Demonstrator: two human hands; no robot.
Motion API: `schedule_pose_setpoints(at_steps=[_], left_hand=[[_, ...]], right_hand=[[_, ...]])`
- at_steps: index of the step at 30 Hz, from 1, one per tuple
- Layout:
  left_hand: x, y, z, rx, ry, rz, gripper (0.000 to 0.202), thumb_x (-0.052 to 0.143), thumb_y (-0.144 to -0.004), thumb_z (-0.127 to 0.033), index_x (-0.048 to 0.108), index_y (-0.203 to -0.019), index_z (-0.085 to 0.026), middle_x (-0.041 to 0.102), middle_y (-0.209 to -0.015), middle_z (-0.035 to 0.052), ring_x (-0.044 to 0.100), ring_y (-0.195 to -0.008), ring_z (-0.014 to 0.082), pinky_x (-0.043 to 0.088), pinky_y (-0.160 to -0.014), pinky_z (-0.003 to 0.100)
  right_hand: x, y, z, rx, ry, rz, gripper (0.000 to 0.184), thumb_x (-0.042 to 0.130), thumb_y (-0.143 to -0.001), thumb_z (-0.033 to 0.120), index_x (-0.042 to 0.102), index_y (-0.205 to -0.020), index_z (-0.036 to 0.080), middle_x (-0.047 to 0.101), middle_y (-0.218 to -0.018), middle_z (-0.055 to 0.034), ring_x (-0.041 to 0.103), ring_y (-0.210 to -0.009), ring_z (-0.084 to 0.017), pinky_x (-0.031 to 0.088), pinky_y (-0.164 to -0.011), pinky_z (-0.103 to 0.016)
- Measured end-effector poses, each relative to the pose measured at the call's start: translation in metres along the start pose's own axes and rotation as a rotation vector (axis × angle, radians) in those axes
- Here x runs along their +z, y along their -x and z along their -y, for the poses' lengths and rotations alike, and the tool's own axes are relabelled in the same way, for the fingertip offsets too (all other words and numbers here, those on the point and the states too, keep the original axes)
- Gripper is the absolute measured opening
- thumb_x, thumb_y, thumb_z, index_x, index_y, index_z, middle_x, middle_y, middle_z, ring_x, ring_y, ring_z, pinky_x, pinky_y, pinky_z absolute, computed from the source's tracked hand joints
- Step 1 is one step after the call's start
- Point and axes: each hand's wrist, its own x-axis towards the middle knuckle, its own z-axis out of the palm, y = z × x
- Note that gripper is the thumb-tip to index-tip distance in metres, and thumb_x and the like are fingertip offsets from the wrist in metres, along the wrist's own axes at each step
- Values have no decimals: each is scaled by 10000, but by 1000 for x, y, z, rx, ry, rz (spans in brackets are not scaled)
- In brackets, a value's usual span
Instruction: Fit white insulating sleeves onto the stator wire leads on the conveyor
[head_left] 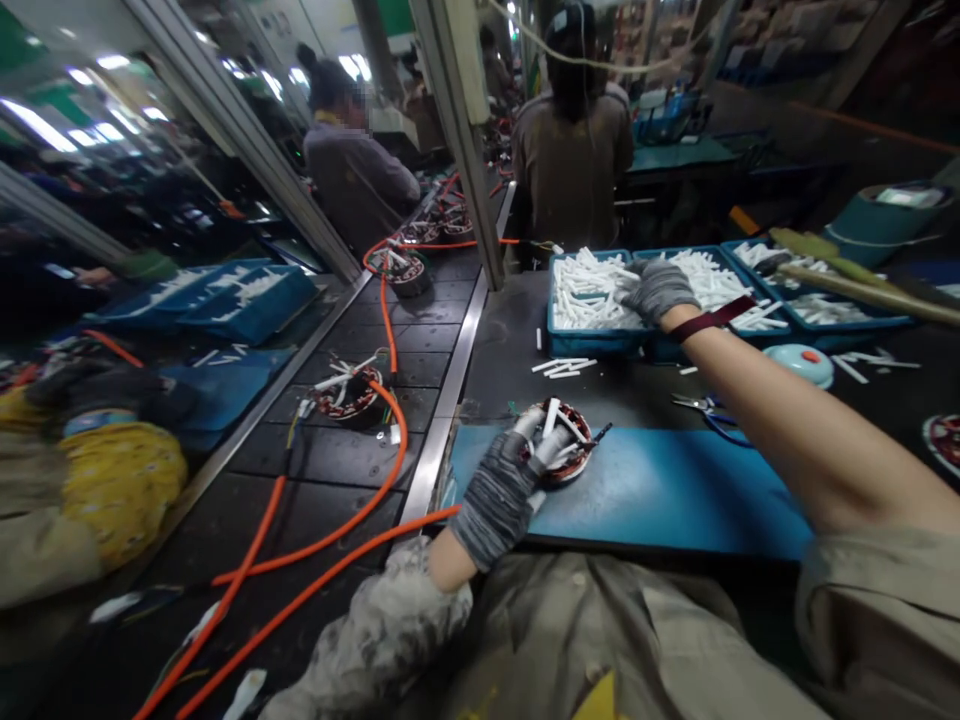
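My left hand [499, 495], in a grey knitted glove with pale fingertips, grips the near-left side of a round motor stator [576, 462] with copper windings. White tubes stick out of the stator's middle, and a short dark lead pokes out on its right. The stator rests on a blue mat [660, 500]. My right hand [660, 290], gloved alike, reaches into a blue bin [592, 345] heaped with white tubes [585, 285]. Its fingers are bent together among the tubes; what is between the fingertips is hidden.
Blue-handled snips [712, 412] and a round light-blue case [799, 366] lie under my right forearm. Loose tubes [564, 368] are scattered before the bins. Left of me, a conveyor [420, 345] carries stators [349, 395] and orange cables [397, 460]. A co-worker's sleeve [124, 490] is across it.
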Motion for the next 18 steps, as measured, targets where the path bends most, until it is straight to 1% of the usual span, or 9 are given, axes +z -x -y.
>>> schedule_pose_setpoints(at_steps=[2,4,6,8,9,11,14,16,18], left_hand=[[-1,6,12,-27,-17,18,831,810,-745,-180,519,-1522,-240,587,-1509,141,576,-1351,366,510,-1120,517],[1,8,18,-45,-44,51,753,834,-756,-216,585,-1466,-232,690,-1382,127,639,-1257,354,541,-1072,499],[6,6,18,-97,-77,65,662,824,-801,-264,624,-1430,-215,761,-1229,128,702,-1129,326,579,-980,445],[10,-1,12,-192,-107,97,661,799,-846,-325,598,-1461,-189,793,-1072,127,746,-953,294,594,-867,387],[12,-4,8,-238,-107,130,702,798,-850,-345,565,-1492,-183,795,-1041,121,754,-885,280,591,-821,363],[14,-11,-2,-302,-78,183,804,823,-827,-346,495,-1545,-198,780,-1151,126,766,-878,268,587,-807,339],[10,-16,-11,-314,38,193,910,864,-774,-308,439,-1575,-225,705,-1349,130,750,-1055,287,580,-926,357],[6,-12,-12,-324,172,180,909,842,-789,-270,408,-1586,-227,731,-1292,102,734,-1104,270,567,-988,364],[1,-5,-10,-339,348,160,898,823,-794,-236,397,-1585,-238,747,-1235,68,729,-1108,243,560,-1020,366]], right_hand=[[2,32,1,-21,-58,-51,566,553,-954,370,555,-1448,95,638,-1395,-187,625,-1244,-375,495,-1082,-460],[14,69,7,-68,-156,-64,538,570,-930,357,596,-1410,116,640,-1387,-160,641,-1210,-344,514,-1061,-426],[34,103,12,-106,-197,-6,484,615,-900,369,670,-1319,133,668,-1317,-150,671,-1134,-321,541,-1023,-406],[54,126,14,-123,-209,62,506,659,-875,386,685,-1303,117,676,-1272,-169,677,-1104,-331,541,-1029,-434],[62,133,13,-129,-217,84,547,684,-861,398,674,-1323,106,670,-1277,-181,672,-1117,-341,532,-1046,-451],[71,142,9,-143,-241,97,672,741,-821,432,621,-1397,108,627,-1360,-194,637,-1200,-361,498,-1098,-480],[65,158,3,-156,-324,16,751,779,-791,475,576,-1443,162,537,-1500,-178,558,-1331,-377,454,-1150,-514],[53,177,4,-142,-445,-96,590,721,-858,464,628,-1379,203,566,-1483,-155,566,-1330,-372,469,-1133,-530],[42,203,11,-140,-595,-192,366,621,-949,435,703,-1259,261,674,-1343,-119,635,-1239,-346,509,-1080,-537]])
